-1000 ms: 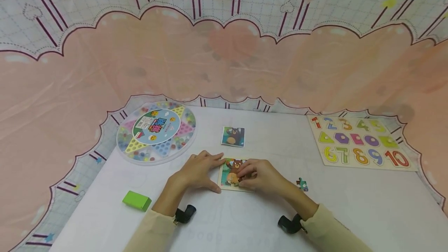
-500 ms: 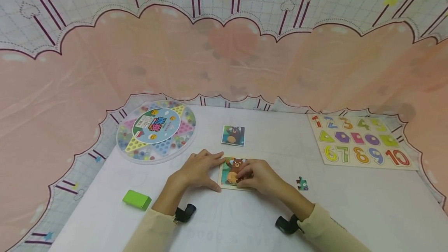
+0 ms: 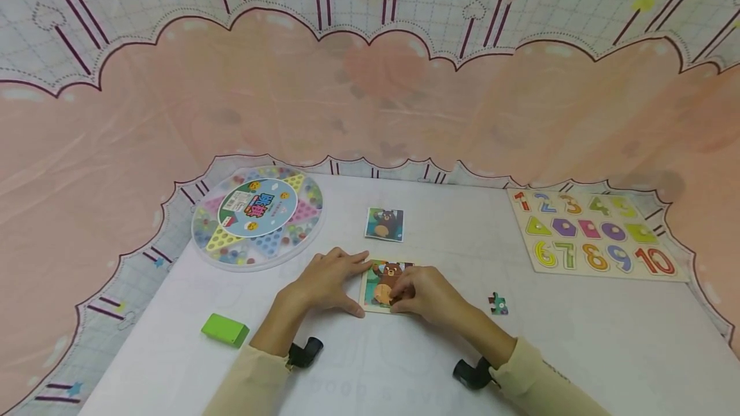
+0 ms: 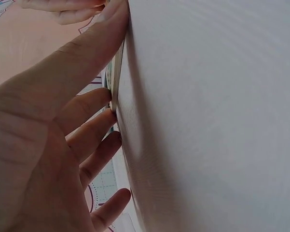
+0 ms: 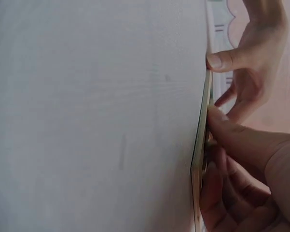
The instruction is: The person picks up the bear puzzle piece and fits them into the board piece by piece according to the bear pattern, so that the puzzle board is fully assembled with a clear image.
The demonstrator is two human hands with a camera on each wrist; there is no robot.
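A small framed bear jigsaw puzzle (image 3: pixel 383 282) lies on the table between the two hands. My left hand (image 3: pixel 325 282) rests at its left side, fingers and thumb spread, index finger touching the upper left edge and thumb near the lower left corner. Over the puzzle's lower right, my right hand (image 3: pixel 432 293) has curled fingers pinching a puzzle piece, mostly hidden beneath the fingertips. In the right wrist view the thumb and fingers of the right hand (image 5: pixel 246 174) sit at the board's face. A loose green puzzle piece (image 3: pixel 498 304) lies right of the hand.
Behind the puzzle lies a bear picture card (image 3: pixel 384 225). A round Chinese checkers set (image 3: pixel 258 218) stands at the back left, a wooden number board (image 3: pixel 595 236) at the back right. A green block (image 3: pixel 225 330) lies left of the left forearm.
The fingers of the right hand shift slightly over the puzzle's lower right, and its wrist moves a little left. The left hand stays in place.
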